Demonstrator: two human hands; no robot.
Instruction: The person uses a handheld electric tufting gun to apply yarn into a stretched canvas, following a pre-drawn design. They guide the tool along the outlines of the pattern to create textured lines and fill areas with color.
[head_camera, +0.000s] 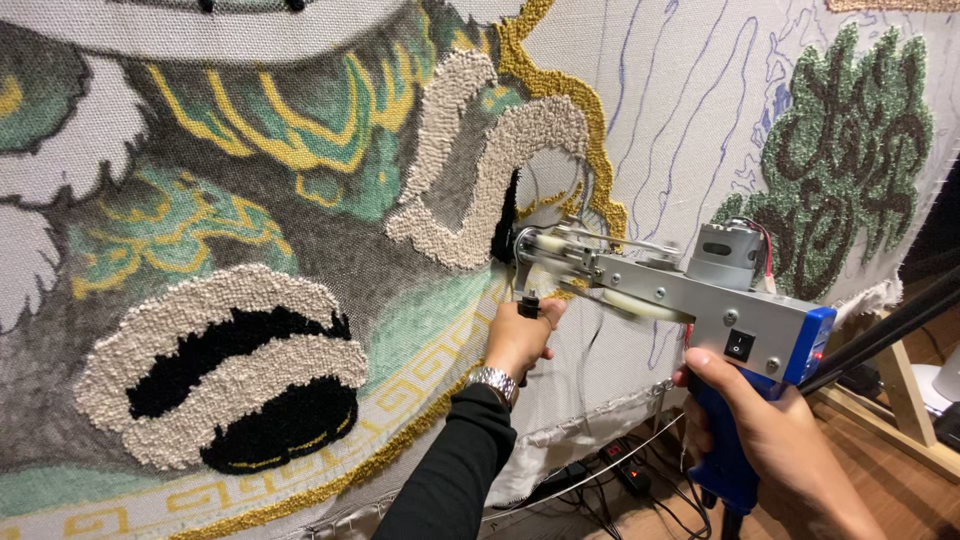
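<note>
Your 2 bare hands and what you wear

Your left hand (517, 338) is bare, with a silver metal-link watch (492, 381) at the wrist and a black long sleeve (445, 475) running back from it; your right hand (765, 425) is bare, with no sleeve showing.

A rug-making workshop: a large backing cloth (680, 90) hangs stretched upright, printed with a pattern and partly filled with tufted pile in cream, black, green and gold. A metal tufting gun (690, 300) with a blue grip is pressed against it. Behind the cloth's lower edge, a wooden frame (905, 400) stands on a wood floor (880, 480), where a power strip (625, 462) and cables lie.
</note>
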